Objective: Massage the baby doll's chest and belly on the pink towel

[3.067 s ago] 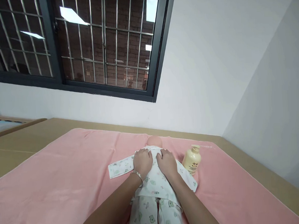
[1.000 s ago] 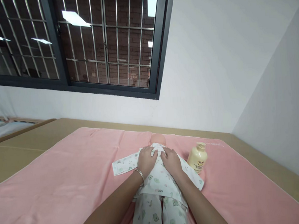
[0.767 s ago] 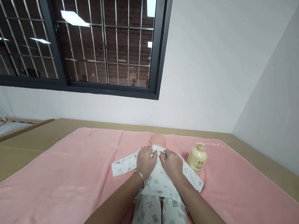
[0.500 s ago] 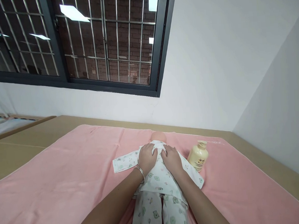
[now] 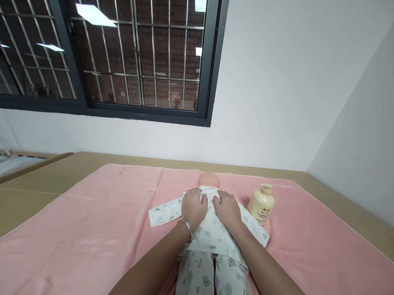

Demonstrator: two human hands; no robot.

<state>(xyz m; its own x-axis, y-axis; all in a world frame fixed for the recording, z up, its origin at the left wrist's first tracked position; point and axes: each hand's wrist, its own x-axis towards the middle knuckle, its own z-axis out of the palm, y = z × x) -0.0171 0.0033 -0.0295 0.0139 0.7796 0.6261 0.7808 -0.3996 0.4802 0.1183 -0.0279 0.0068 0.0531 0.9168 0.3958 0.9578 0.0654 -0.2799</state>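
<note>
A baby doll [image 5: 208, 179] lies on a pink blanket [image 5: 98, 224], dressed in a white printed top [image 5: 209, 233] and matching trousers [image 5: 198, 281]. My left hand [image 5: 194, 207], with a bracelet at the wrist, rests flat on the left side of the doll's upper chest. On the other side of the chest lies my right hand [image 5: 228, 209], its fingers pointing up to the shoulder. Both hands are open, thumbs toward the middle. The doll's sleeves spread out to either side. Beside the right sleeve stands a pale yellow pump bottle [image 5: 262, 203].
The blanket covers a tan padded surface [image 5: 84, 165] that meets a white wall [image 5: 273, 80]. Above is a dark-framed window [image 5: 141, 111] with metal bars. At the far left, a wooden ledge [image 5: 28, 171] borders an area with something blue and white.
Almost nothing differs. Both hands stay on the doll's chest with at most a very slight shift, and the camera view has moved a little.
</note>
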